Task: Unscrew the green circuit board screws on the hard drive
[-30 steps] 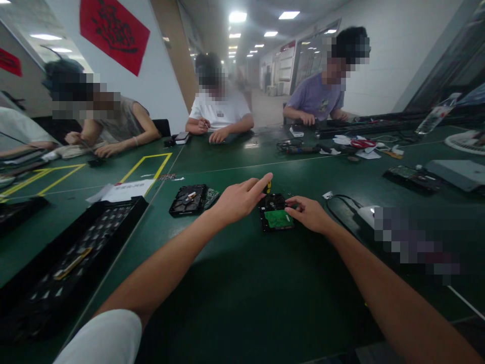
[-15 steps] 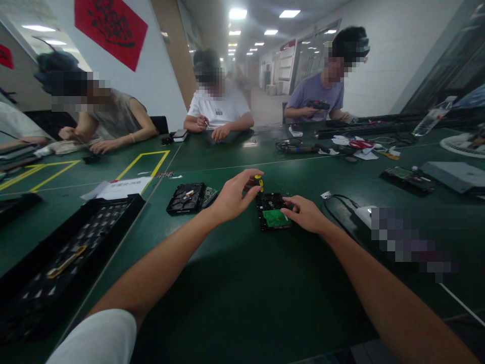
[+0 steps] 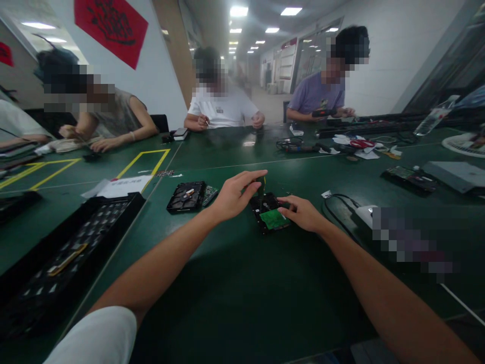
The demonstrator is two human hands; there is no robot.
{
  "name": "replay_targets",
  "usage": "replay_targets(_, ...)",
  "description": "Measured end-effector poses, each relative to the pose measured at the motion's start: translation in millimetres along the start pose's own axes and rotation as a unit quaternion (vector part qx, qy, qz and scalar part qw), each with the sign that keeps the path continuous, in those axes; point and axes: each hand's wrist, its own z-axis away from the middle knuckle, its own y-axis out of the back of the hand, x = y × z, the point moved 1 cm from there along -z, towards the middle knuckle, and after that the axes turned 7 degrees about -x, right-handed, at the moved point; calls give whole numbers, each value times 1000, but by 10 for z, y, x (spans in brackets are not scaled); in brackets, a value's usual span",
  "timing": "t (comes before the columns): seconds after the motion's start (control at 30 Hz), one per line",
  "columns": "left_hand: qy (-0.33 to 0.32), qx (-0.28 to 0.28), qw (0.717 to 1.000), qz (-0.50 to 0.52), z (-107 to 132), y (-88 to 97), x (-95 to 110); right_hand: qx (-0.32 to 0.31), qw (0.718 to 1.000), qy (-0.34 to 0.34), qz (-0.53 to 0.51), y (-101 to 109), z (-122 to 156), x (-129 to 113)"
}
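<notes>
My left hand (image 3: 238, 196) pinches the short black-and-yellow handle of a screwdriver (image 3: 262, 188). Its shaft points down onto a black hard drive (image 3: 258, 221) that lies on the green table; whether the tip sits in a screw is too small to tell. A green circuit board (image 3: 273, 219) covers the near part of the drive. From the right, my right hand (image 3: 302, 212) grips the drive's edge with thumb and fingers, the thumb by the board. Left of my left hand lies a second black drive (image 3: 185, 196) beside a loose circuit board (image 3: 209, 195).
A long black tray (image 3: 109, 222) occupies the left side, with a white paper (image 3: 123, 187) behind it. A white power strip (image 3: 366, 213) and a black cable lie to the right. Farther right are a bare board (image 3: 409, 179) and a grey box (image 3: 454, 176). Several co-workers sit across the table.
The hard drive has turned slightly and its top has shifted left. The screwdriver's handle has rotated in my left fingers, which are now straighter. My right hand has moved slightly left.
</notes>
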Motion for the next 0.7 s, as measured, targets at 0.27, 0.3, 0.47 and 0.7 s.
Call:
replay_targets(0.27, 15, 12, 1000, 0, 0, 11, 86, -27, 1000, 0, -11, 36, 36, 33)
replay_targets(0.3, 15, 11, 1000, -5, 2, 10, 98, -32, 999, 4, -11, 38, 37, 41)
replay_targets(0.47, 13, -3, 1000, -14, -4, 44, 113, -45, 999, 15, -2, 39, 48, 54)
replay_targets(0.7, -17, -47, 999, -19, 5, 70, 109, -31, 999, 15, 18, 22, 46, 7)
